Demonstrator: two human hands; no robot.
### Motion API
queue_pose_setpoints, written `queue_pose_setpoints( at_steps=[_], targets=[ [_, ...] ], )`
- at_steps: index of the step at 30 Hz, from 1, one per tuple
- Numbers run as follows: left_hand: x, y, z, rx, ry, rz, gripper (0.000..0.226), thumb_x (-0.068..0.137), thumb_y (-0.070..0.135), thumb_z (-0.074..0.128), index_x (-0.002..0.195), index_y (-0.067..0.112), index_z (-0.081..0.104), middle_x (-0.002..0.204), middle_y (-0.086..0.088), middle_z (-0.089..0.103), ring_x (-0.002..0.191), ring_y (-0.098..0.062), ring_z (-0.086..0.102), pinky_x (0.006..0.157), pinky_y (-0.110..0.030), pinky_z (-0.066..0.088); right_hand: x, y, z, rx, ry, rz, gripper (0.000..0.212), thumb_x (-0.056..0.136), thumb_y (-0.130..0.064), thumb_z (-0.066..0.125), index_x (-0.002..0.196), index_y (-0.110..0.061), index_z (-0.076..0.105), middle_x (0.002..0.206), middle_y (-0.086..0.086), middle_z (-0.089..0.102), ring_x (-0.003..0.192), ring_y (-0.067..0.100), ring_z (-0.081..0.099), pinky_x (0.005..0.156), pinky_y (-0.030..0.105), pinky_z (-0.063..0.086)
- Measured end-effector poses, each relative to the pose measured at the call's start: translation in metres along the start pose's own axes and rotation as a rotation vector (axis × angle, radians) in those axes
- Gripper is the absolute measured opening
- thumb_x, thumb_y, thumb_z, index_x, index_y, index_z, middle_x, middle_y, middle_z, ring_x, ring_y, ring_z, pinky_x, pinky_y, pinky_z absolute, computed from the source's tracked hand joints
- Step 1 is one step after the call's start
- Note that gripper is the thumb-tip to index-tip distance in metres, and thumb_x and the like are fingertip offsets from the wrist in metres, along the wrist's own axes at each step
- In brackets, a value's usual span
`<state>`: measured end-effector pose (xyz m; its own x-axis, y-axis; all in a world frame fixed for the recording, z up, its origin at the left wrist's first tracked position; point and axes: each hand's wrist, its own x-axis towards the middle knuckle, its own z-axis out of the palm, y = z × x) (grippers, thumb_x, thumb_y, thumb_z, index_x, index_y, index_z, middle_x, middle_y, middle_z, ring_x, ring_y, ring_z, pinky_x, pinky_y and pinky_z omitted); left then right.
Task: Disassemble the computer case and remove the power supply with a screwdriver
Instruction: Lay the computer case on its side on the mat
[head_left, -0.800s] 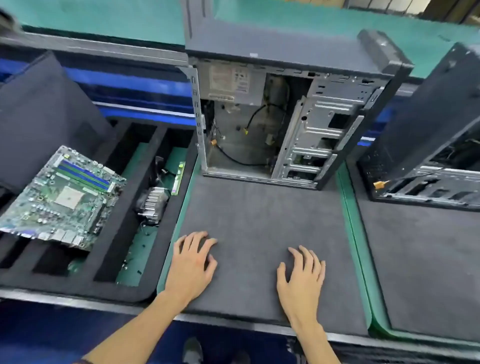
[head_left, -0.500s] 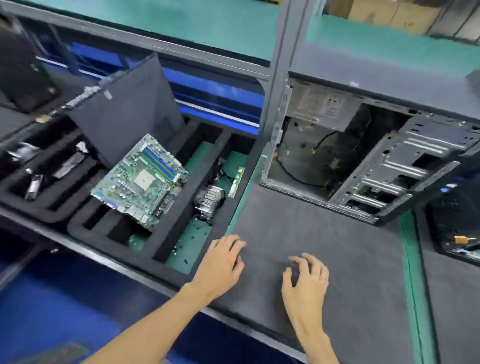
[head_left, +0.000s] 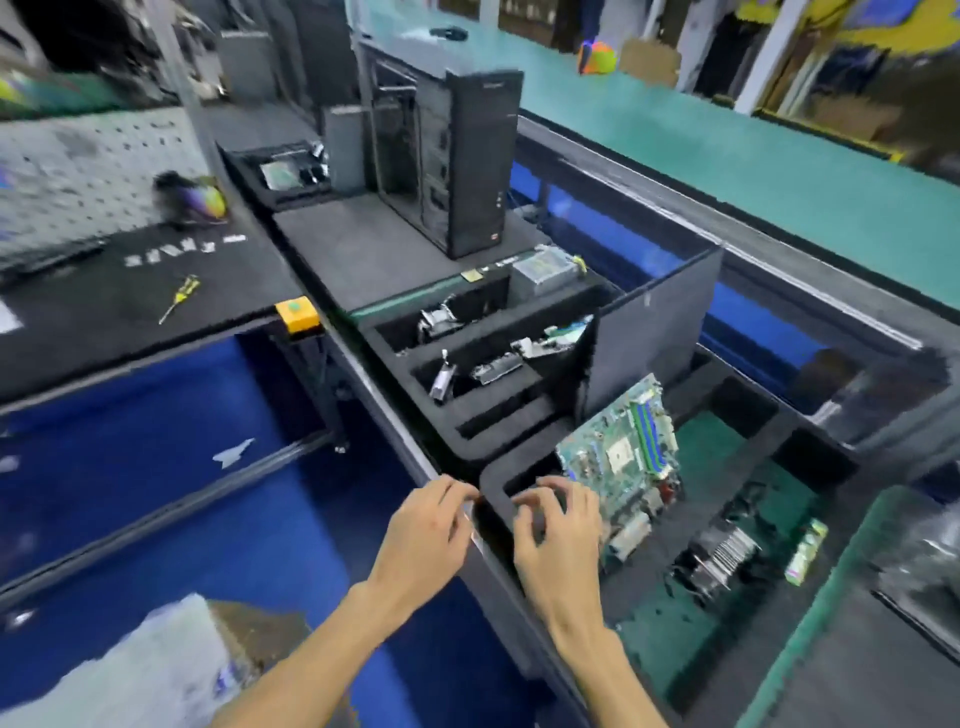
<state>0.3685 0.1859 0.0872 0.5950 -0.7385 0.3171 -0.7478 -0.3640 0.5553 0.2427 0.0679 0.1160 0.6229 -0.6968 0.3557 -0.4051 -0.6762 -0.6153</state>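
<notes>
My left hand (head_left: 426, 530) and my right hand (head_left: 558, 525) hover side by side over the bench's front edge, fingers loosely curled, holding nothing. A yellow-handled screwdriver (head_left: 179, 299) lies on the black mat of the side table at the far left. Another black computer case (head_left: 452, 156) stands upright on a grey mat further along the bench. A grey power supply (head_left: 543, 270) sits in a foam tray (head_left: 498, 415) just in front of that case. The case from the earlier frames shows only as a blurred edge at the far right.
A green motherboard (head_left: 621, 452) leans in the near foam tray beside my right hand. A finned heatsink (head_left: 722, 558) and a memory stick (head_left: 805, 551) lie to its right. A yellow button box (head_left: 297, 313) sits at the side table's corner. Blue floor lies below.
The view has swung far to the left, away from the open case. Both hands have lifted off the grey mat and moved left to the bench edge near the motherboard.
</notes>
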Motion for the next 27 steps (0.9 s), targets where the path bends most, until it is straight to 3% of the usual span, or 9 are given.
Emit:
queue_pose_setpoints(
  at_steps=[5, 16, 21, 27],
  targets=[
    [0.004, -0.082, -0.062, 0.0, 0.137, -0.209, 0.026, 0.088, 0.007, 0.055, 0.107, 0.022, 0.066, 0.102, 0.013, 0.063, 0.087, -0.011, 0.06, 0.081, -0.03, 0.05, 0.036, -0.068, 0.076, 0.091, -0.165, -0.145, 0.008, 0.09, -0.011, 0.07, 0.093, -0.018, 0.069, 0.112, -0.002, 0.056, 0.115, 0.019, 0.047, 0.096, 0.038, 0.041],
    [0.07, -0.246, -0.147, 0.101, 0.344, -0.566, 0.025, 0.089, 0.003, 0.056, 0.106, 0.019, 0.065, 0.1, 0.012, 0.063, 0.092, -0.01, 0.062, 0.084, -0.033, 0.051, 0.16, -0.185, 0.269, 0.313, -0.405, -0.38, 0.011, 0.085, -0.004, 0.071, 0.091, -0.013, 0.071, 0.105, 0.002, 0.059, 0.111, 0.023, 0.053, 0.096, 0.042, 0.046],
    [0.124, -0.306, -0.182, 0.146, 0.384, -0.677, 0.023, 0.093, 0.009, 0.053, 0.109, 0.022, 0.063, 0.101, 0.013, 0.06, 0.091, -0.009, 0.059, 0.083, -0.03, 0.049, 0.224, -0.222, 0.344, 0.38, -0.535, -0.462, 0.012, 0.089, -0.009, 0.066, 0.093, -0.02, 0.071, 0.106, -0.01, 0.055, 0.111, 0.01, 0.047, 0.088, 0.042, 0.05],
    [0.179, -0.366, -0.224, 0.168, 0.42, -0.803, 0.02, 0.095, 0.014, 0.051, 0.11, 0.025, 0.059, 0.099, 0.016, 0.058, 0.091, -0.008, 0.057, 0.081, -0.029, 0.047, 0.289, -0.26, 0.405, 0.362, -0.602, -0.529, 0.014, 0.09, -0.009, 0.065, 0.094, -0.021, 0.071, 0.105, -0.01, 0.057, 0.11, 0.009, 0.049, 0.097, 0.038, 0.045]
  ],
)
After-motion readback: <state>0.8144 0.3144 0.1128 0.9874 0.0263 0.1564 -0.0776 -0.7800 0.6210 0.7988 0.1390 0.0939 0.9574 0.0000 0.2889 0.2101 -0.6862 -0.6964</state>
